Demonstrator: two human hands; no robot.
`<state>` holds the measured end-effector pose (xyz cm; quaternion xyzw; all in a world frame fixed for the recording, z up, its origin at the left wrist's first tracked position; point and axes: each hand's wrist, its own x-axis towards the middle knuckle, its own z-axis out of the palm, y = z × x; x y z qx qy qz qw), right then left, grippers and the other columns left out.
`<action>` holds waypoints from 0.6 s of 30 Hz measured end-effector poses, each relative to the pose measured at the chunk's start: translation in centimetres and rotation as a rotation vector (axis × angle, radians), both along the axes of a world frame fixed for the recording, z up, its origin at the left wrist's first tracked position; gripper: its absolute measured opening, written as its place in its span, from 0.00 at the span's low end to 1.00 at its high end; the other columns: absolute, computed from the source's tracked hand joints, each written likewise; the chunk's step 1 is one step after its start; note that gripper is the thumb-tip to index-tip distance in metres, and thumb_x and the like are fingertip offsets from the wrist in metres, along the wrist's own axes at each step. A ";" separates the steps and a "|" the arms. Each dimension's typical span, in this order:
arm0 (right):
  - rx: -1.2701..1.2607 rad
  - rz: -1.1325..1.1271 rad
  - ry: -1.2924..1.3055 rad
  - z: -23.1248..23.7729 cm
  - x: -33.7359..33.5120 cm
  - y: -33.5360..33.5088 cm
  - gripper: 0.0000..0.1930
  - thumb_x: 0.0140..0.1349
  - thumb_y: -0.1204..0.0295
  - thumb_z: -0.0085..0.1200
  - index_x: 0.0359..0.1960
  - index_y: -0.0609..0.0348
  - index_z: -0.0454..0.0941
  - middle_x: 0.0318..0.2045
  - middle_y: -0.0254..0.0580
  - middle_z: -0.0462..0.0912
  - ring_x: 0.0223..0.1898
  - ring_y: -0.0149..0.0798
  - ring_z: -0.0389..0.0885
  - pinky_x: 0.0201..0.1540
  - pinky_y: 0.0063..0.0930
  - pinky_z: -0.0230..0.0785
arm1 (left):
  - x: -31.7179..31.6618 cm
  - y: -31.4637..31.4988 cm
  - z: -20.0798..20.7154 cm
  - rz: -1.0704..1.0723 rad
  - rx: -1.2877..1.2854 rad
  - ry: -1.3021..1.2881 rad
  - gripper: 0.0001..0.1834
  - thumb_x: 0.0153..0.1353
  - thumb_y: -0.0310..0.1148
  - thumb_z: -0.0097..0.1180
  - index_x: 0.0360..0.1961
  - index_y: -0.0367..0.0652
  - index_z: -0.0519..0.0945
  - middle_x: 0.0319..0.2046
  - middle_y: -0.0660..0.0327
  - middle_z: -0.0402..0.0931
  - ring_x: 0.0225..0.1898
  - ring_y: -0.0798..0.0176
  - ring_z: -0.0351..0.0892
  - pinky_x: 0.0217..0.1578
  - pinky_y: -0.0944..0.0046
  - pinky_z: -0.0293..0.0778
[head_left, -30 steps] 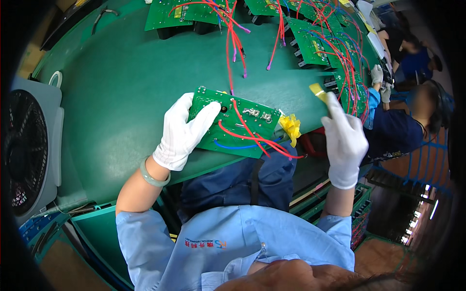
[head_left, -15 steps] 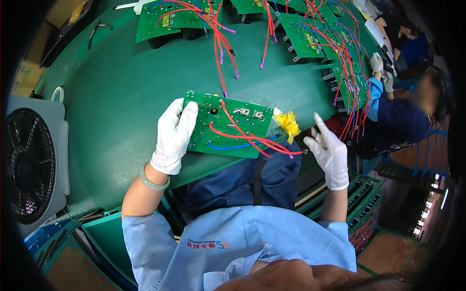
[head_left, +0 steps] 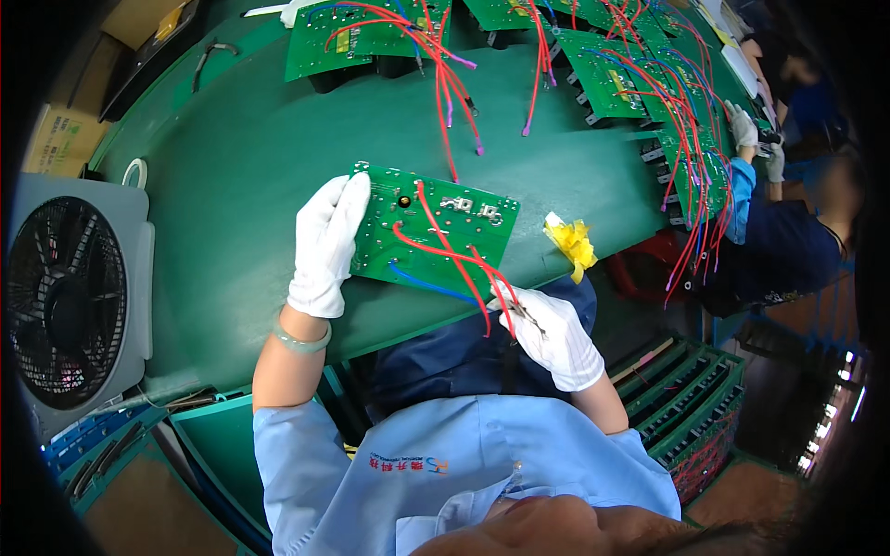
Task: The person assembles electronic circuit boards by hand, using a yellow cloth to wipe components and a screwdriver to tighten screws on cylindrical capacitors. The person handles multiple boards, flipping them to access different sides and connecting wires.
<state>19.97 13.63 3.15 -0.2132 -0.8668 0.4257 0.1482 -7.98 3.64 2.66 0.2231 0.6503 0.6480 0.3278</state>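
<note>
My left hand (head_left: 329,246), in a white glove, grips the left edge of a green circuit board (head_left: 482,246) held tilted above the table's front edge. Several red wires (head_left: 436,222) and a blue wire (head_left: 426,284) run from the board toward its lower right. There my gloved right hand (head_left: 553,338) is closed around wires by the board's lower right corner. A small dark piece shows between its fingers, too small to name. Just right of the board, a crumpled yellow piece (head_left: 575,246) with a white end lies at the table edge.
More green boards (head_left: 603,79) with red and blue wires lie along the back and right of the green table (head_left: 232,250). A grey fan (head_left: 79,296) stands at left. At right, a person (head_left: 779,208) wearing gloves works. Green racks (head_left: 686,398) stand below.
My right hand has moved left and down from beside the yellow piece, going from fingers spread to closed on the wires. The view has shifted slightly; my left hand keeps its hold.
</note>
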 end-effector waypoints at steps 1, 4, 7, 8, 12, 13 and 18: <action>-0.026 -0.014 -0.014 0.0 0.2 -0.1 0.16 0.64 0.74 0.60 0.53 0.64 0.79 0.33 0.48 0.85 0.28 0.45 0.84 0.34 0.32 0.76 | 0.2 0.0 -0.2 -0.003 -0.004 -0.004 0.14 0.73 0.38 0.54 0.41 0.37 0.83 0.28 0.75 0.72 0.30 0.82 0.63 0.30 0.77 0.61; -0.266 -0.082 -0.042 -0.1 1.1 -0.5 0.16 0.66 0.73 0.57 0.53 0.66 0.78 0.35 0.47 0.86 0.29 0.42 0.84 0.36 0.30 0.75 | 0.7 -0.1 -0.9 -0.024 -0.041 -0.036 0.14 0.73 0.37 0.54 0.42 0.36 0.83 0.30 0.74 0.74 0.31 0.81 0.66 0.31 0.77 0.64; -0.421 -0.110 -0.060 0.3 1.6 -0.5 0.13 0.69 0.71 0.54 0.51 0.67 0.79 0.36 0.45 0.88 0.31 0.36 0.84 0.37 0.26 0.75 | 1.7 0.0 -0.7 -0.029 0.018 -0.027 0.14 0.74 0.36 0.53 0.43 0.35 0.82 0.31 0.73 0.75 0.32 0.81 0.67 0.33 0.77 0.65; -0.407 -0.107 -0.038 0.2 1.7 -0.5 0.13 0.69 0.71 0.53 0.50 0.67 0.80 0.36 0.45 0.88 0.30 0.35 0.84 0.37 0.26 0.74 | 1.7 0.0 -0.8 -0.057 0.030 -0.016 0.13 0.74 0.35 0.52 0.44 0.35 0.82 0.32 0.72 0.76 0.33 0.81 0.68 0.34 0.77 0.66; -0.454 -0.169 -0.067 0.3 2.1 -0.3 0.12 0.70 0.72 0.51 0.47 0.68 0.81 0.36 0.45 0.89 0.31 0.32 0.83 0.36 0.24 0.74 | 2.5 -0.3 -1.0 -0.048 0.077 -0.069 0.12 0.74 0.33 0.51 0.45 0.34 0.81 0.32 0.72 0.75 0.33 0.80 0.67 0.34 0.76 0.67; -0.481 -0.195 -0.097 0.6 2.1 -0.2 0.12 0.70 0.72 0.51 0.46 0.68 0.81 0.36 0.45 0.89 0.31 0.32 0.84 0.36 0.23 0.74 | 2.6 -0.3 -1.2 -0.051 0.081 -0.061 0.12 0.74 0.33 0.51 0.45 0.34 0.81 0.31 0.72 0.75 0.33 0.80 0.67 0.34 0.76 0.67; -0.647 -0.296 0.065 -1.5 2.8 -0.4 0.26 0.76 0.57 0.44 0.58 0.73 0.73 0.37 0.47 0.87 0.34 0.32 0.84 0.35 0.21 0.71 | 3.0 -0.5 -1.5 -0.039 0.100 0.047 0.12 0.74 0.33 0.51 0.43 0.33 0.80 0.29 0.69 0.73 0.32 0.77 0.67 0.34 0.73 0.67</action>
